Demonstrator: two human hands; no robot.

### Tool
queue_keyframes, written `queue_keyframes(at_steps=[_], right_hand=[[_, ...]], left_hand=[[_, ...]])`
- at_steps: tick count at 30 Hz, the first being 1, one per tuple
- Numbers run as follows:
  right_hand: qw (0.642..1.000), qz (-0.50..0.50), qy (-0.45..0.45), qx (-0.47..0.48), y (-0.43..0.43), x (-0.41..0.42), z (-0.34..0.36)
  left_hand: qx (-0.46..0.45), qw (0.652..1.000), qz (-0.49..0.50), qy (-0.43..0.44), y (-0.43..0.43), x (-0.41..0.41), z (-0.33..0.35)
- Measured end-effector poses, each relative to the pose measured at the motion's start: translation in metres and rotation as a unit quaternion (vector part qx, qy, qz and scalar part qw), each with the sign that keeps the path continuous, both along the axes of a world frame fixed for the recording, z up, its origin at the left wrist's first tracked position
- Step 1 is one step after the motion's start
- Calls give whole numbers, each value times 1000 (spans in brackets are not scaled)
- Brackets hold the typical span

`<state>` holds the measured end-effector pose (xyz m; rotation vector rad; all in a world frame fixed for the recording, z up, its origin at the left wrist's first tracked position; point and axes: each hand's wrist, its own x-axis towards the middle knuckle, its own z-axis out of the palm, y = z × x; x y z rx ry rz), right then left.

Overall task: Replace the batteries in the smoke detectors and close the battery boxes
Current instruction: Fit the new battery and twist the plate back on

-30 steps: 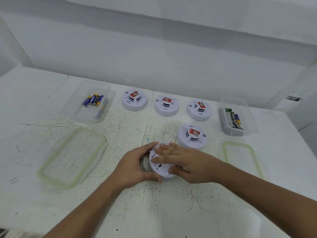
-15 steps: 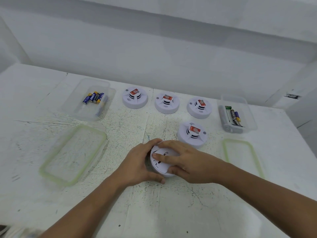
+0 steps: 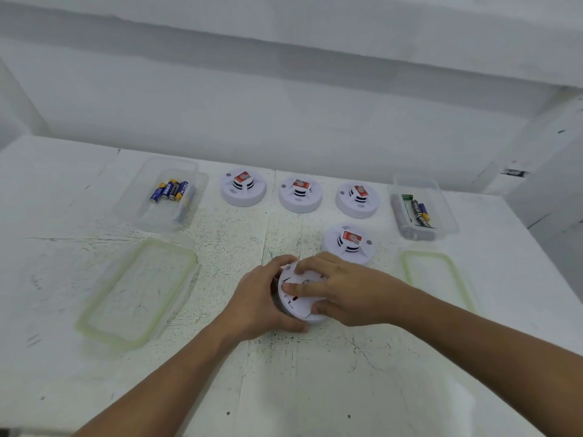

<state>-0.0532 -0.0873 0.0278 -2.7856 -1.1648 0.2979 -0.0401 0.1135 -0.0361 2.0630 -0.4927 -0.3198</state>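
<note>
While the smoke detector (image 3: pixel 299 308) lies between them, left hand (image 3: pixel 257 305) and right hand (image 3: pixel 348 291) both grip it.

The table (image 3: pixel 315 389) is matt white paint, scuffed, cracked and speckled. The smoke detectors (image 3: pixel 243 192) are smooth white plastic with a faint sheen. The left box (image 3: pixel 132 212) and right box (image 3: pixel 448 216) are clear glossy plastic. The left lid (image 3: pixel 135 294) and right lid (image 3: pixel 438 279) are clear plastic with pale green rims. The batteries (image 3: pixel 172 190) wear glossy printed wraps.
</note>
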Motion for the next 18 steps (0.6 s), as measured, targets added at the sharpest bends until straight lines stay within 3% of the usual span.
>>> queue_keyframes(at_steps=[7, 18], right_hand=[[995, 38, -72, -62, 3, 6, 16], [988, 57, -140, -23, 22, 16, 12]], left_hand=[[10, 1000, -14, -10, 1, -2, 2], [53, 996, -44, -61, -1, -5, 5]])
